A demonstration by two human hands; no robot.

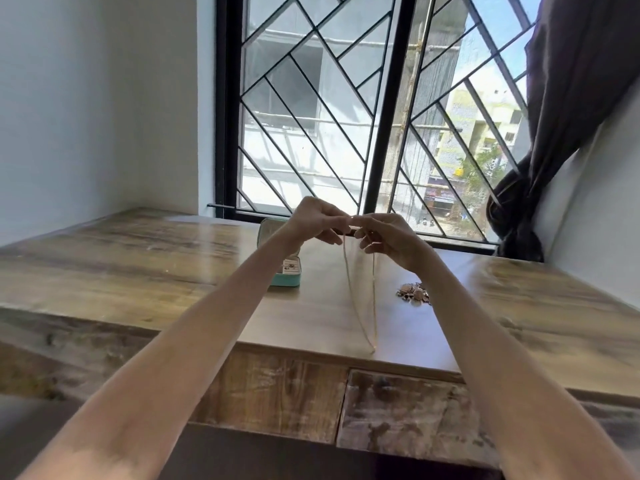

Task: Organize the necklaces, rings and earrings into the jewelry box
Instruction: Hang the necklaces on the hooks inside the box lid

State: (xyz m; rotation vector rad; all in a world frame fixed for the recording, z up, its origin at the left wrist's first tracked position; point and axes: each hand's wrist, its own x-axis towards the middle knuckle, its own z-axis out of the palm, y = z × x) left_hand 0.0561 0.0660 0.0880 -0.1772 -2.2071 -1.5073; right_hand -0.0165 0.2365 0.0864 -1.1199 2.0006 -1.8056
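Both hands are raised above the wooden table (138, 271) and meet at the fingertips. My left hand (317, 221) and my right hand (389, 239) each pinch one end of a thin gold necklace (360, 303). Its loop hangs down between my forearms to about the table's front edge. A small teal jewelry box (287, 279) stands open behind my left wrist, with small pieces in its compartments and its lid upright. A pile of loose jewelry (414, 292) lies on the table under my right forearm.
A barred window (346, 116) rises behind the table, with a dark curtain (568, 116) bunched at the right. White walls close in on both sides. A drawer front (408, 414) shows below the table's front edge.
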